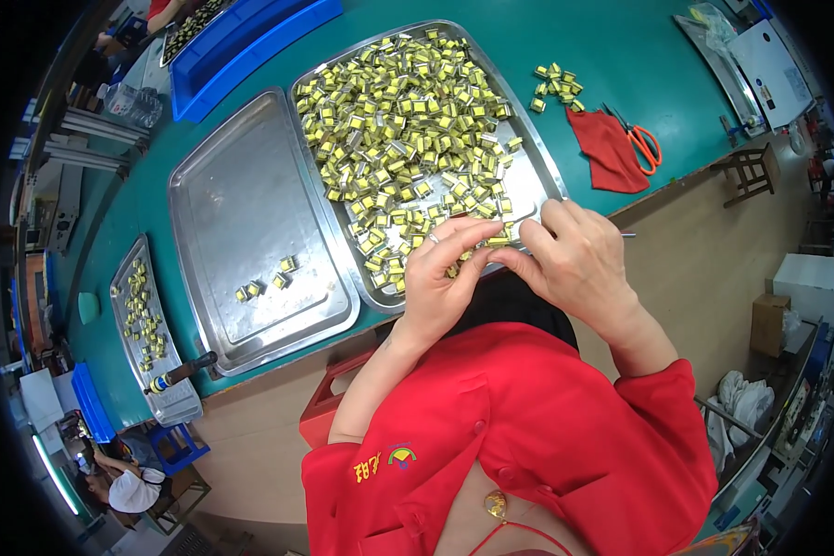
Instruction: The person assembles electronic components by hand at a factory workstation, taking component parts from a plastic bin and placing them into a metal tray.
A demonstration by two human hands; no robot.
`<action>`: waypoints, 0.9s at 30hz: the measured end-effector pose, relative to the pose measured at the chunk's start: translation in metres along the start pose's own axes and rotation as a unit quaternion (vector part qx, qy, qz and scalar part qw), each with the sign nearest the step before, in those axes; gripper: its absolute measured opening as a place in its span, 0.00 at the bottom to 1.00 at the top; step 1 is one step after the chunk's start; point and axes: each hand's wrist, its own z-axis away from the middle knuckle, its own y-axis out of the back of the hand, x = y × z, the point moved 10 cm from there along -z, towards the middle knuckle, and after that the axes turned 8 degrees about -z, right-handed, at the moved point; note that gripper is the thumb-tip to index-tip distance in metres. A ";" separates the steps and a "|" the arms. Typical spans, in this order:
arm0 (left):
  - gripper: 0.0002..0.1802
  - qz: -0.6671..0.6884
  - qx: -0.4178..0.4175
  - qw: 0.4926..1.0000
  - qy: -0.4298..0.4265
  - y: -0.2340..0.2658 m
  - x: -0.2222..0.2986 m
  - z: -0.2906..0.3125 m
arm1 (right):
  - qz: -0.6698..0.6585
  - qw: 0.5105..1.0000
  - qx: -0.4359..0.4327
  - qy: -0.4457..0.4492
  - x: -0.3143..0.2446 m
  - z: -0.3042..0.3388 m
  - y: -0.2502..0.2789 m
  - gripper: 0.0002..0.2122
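My left hand (447,267) and my right hand (570,255) meet over the near right corner of a full metal tray (535,153). Their fingertips pinch together around a small yellow-and-silver transformer (498,241), mostly covered by the fingers. A heap of the same transformers (408,120) fills most of that tray. To its left, a second metal tray (241,208) carries only a few of these parts (281,280) near its front. Whether the left palm holds further pieces is hidden.
Right of the trays lie a small transformer pile (556,85), a red cloth (607,153) and orange-handled scissors (645,150). At left are a narrow tray (139,315), a dark-handled tool (181,372) and a blue bin (241,56). Another person (132,486) sits at lower left.
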 end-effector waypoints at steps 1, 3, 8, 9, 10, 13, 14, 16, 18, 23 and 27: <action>0.15 -0.002 0.001 1.000 -0.003 0.000 0.001 0.000 | 0.000 1.000 -0.001 0.003 0.000 0.000 0.000 0.17; 0.15 -0.002 0.000 1.000 0.000 0.000 0.001 0.000 | 0.001 1.000 -0.002 0.005 -0.001 0.000 0.000 0.17; 0.15 -0.002 0.003 1.000 0.005 0.001 0.000 -0.001 | -0.010 1.000 0.003 -0.019 0.001 -0.001 0.001 0.17; 0.14 0.003 0.001 1.000 0.007 0.001 -0.001 0.000 | -0.010 1.000 0.003 -0.019 0.001 -0.001 0.000 0.17; 0.14 0.009 -0.001 1.000 0.009 0.001 -0.002 0.000 | -0.025 0.999 0.011 -0.022 0.002 0.000 0.001 0.17; 0.14 0.018 0.001 1.000 0.006 0.000 -0.007 0.001 | -0.061 0.998 0.018 -0.029 0.007 0.001 0.003 0.16; 0.14 0.018 0.002 1.000 0.006 0.000 -0.006 0.001 | -0.083 0.996 0.019 -0.034 0.010 0.001 0.003 0.16; 0.13 0.112 0.006 0.987 0.112 -0.003 -0.022 0.006 | -0.122 0.991 0.026 -0.038 0.015 0.002 0.004 0.16; 0.14 0.113 -0.006 0.989 0.093 -0.002 -0.022 0.005 | -0.162 0.985 0.034 -0.041 0.020 0.004 0.004 0.15; 0.15 0.113 -0.030 0.993 0.023 0.000 -0.015 0.000 | -0.168 0.985 0.010 -0.049 0.026 0.007 -0.004 0.15; 0.14 0.270 -0.068 0.943 0.183 -0.012 -0.036 0.010 | -0.139 0.990 0.001 -0.030 0.022 0.006 -0.005 0.16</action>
